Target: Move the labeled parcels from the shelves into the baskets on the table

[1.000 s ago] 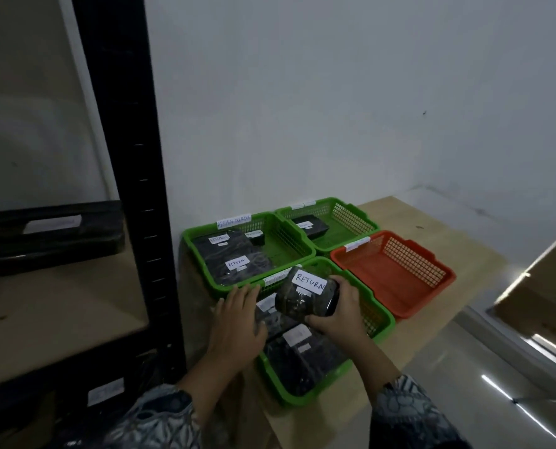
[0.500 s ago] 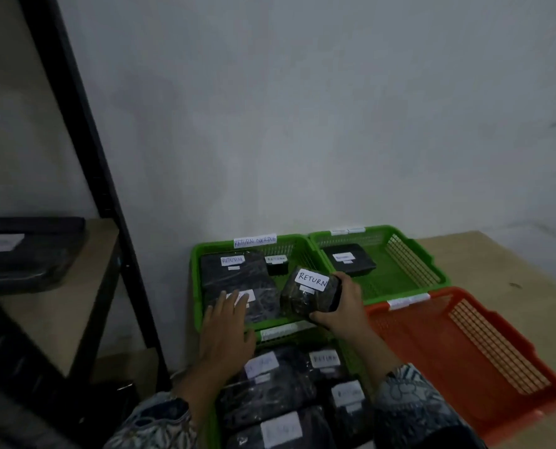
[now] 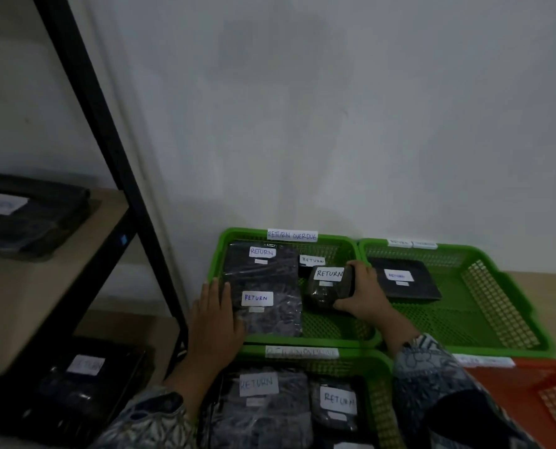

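- Over at the back-left green basket (image 3: 330, 325), grips a small dark parcel (image 3: 327, 286) marked RETURN with the right hand (image 3: 364, 294), fingers curled over its far side and thumb on the near edge.
- Sits low inside that basket, right of centre; can't tell whether it touches the mesh floor.
- Lays the left hand (image 3: 216, 314) flat, fingers straight and holding nothing, on the left edge of the flat wrapped parcels (image 3: 263, 280) in the same basket, with two RETURN stickers showing.
- Just behind the held one: little black box (image 3: 310, 264), also RETURN, touching or nearly so.
- On the back rim: paper tag (image 3: 292, 235) reading RETURN OVERDUE.
- Next door: back-right green basket (image 3: 497, 303) with one flat black parcel (image 3: 406, 281), label too blurry to read.
- Closer in: front-left green basket (image 3: 380, 400) packed with more RETURN parcels (image 3: 263, 403), plus an orange basket (image 3: 545, 384) at bottom right.
- Off to the left: black shelf rack (image 3: 108, 150) with an upper-shelf parcel (image 3: 27, 215) and a lower-shelf parcel (image 3: 82, 384), both labeled.
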Motion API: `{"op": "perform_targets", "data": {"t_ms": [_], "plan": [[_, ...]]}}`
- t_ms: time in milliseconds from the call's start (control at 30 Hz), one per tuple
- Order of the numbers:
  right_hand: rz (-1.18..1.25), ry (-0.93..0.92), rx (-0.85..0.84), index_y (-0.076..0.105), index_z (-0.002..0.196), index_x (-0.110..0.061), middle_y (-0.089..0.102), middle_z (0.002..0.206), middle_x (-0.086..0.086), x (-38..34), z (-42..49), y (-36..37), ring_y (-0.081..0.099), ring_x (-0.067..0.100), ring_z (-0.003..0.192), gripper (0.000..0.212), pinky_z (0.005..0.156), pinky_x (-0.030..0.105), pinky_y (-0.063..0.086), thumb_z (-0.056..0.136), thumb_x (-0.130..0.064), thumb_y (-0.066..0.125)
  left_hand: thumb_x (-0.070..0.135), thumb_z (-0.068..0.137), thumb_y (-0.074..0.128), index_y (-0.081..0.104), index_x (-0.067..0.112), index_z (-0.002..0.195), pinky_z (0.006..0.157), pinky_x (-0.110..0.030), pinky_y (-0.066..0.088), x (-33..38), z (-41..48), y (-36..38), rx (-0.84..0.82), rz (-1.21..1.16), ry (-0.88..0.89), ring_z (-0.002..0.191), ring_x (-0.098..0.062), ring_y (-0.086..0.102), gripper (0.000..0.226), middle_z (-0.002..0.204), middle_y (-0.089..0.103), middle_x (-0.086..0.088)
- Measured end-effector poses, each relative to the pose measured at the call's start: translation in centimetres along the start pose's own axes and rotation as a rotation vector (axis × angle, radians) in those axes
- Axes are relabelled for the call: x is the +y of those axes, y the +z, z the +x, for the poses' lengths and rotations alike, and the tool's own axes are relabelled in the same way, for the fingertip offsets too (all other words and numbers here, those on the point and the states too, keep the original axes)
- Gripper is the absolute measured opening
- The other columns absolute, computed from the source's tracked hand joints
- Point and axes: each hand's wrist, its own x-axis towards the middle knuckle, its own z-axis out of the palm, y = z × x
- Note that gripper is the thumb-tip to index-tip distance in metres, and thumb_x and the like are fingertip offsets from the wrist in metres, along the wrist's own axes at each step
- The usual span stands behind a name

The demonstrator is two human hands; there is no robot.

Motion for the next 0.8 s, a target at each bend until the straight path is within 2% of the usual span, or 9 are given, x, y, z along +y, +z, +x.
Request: {"op": "perform_targets", "data": {"t_ms": [167, 300, 467, 567, 633, 733, 800], "plan": [[-0.053, -0.006, -0.115, 0.023, 0.141, -0.015, 0.031, 0.129, 0.014, 0.5, 2.3, 1.0, 0.042, 0.035, 0.117, 0.094, 0.093, 0.031, 0.040, 0.067, -0.011, 0.082, 0.034, 0.081, 0.034, 0.044, -0.008, 0.132, 0.098, -0.056, 0.034, -0.2, -0.2, 0.7, 0.040, 0.016, 0.003, 0.127, -0.046, 0.039, 0.067, 0.138, 0.040, -0.031], [-0.071, 0.036, -0.211, 0.012, 0.147, -0.013, 0.026, 0.139, 0.018, 1.4, 3.4, 1.9, 0.039, 0.038, 0.125, 0.103, 0.105, 0.038, 0.037, 0.071, -0.012, 0.080, 0.035, 0.083, 0.032, 0.041, -0.008, 0.134, 0.102, -0.051, 0.026, -0.3, -0.2, 1.0, 0.057, 0.029, -0.001, 0.131, -0.044, 0.034, 0.067, 0.142, 0.036, -0.028], [-0.176, 0.072, -0.258, -0.015, 0.149, -0.012, 0.004, 0.154, 0.021, 1.9, 4.0, 2.7, 0.032, 0.038, 0.136, 0.109, 0.113, 0.039, 0.031, 0.083, -0.017, 0.071, 0.033, 0.083, 0.031, 0.038, -0.010, 0.135, 0.104, -0.055, 0.028, -0.5, -0.2, 1.5, 0.063, 0.017, 0.011, 0.134, -0.043, 0.030, 0.068, 0.144, 0.033, -0.029], [-0.302, 0.113, -0.265, -0.023, 0.146, -0.009, -0.005, 0.155, 0.025, 1.9, 3.9, 3.1, 0.034, 0.038, 0.135, 0.106, 0.112, 0.040, 0.032, 0.087, -0.018, 0.066, 0.033, 0.084, 0.031, 0.037, -0.009, 0.136, 0.106, -0.052, 0.022, -0.6, -0.1, 1.7, 0.069, 0.027, 0.009, 0.135, -0.042, 0.028, 0.068, 0.145, 0.031, -0.029], [-0.375, 0.122, -0.251, -0.018, 0.147, -0.005, 0.006, 0.153, 0.028, 1.7, 3.7, 3.5, 0.039, 0.037, 0.132, 0.101, 0.109, 0.039, 0.036, 0.089, -0.018, 0.063, 0.033, 0.084, 0.030, 0.036, -0.009, 0.137, 0.106, -0.051, 0.019, -0.6, -0.1, 1.8, 0.067, 0.025, 0.008, 0.136, -0.041, 0.026, 0.068, 0.145, 0.030, -0.029], [-0.478, 0.076, -0.158, 0.007, 0.148, 0.000, 0.039, 0.136, 0.026, 1.8, 3.8, 4.2, 0.052, 0.034, 0.117, 0.073, 0.095, 0.038, 0.046, 0.093, -0.013, 0.053, 0.033, 0.084, 0.031, 0.038, -0.010, 0.135, 0.105, -0.052, 0.022, -0.7, 0.0, 1.8, 0.051, 0.035, 0.011, 0.133, -0.043, 0.030, 0.067, 0.143, 0.033, -0.030], [-0.502, 0.068, -0.109, 0.020, 0.145, -0.002, 0.049, 0.127, 0.022, 1.8, 4.0, 4.4, 0.056, 0.034, 0.110, 0.061, 0.088, 0.038, 0.048, 0.093, -0.008, 0.049, 0.032, 0.083, 0.031, 0.040, -0.011, 0.134, 0.104, -0.053, 0.022, -0.7, 0.0, 1.8, 0.046, 0.052, 0.022, 0.132, -0.044, 0.032, 0.067, 0.142, 0.035, -0.031]]}}
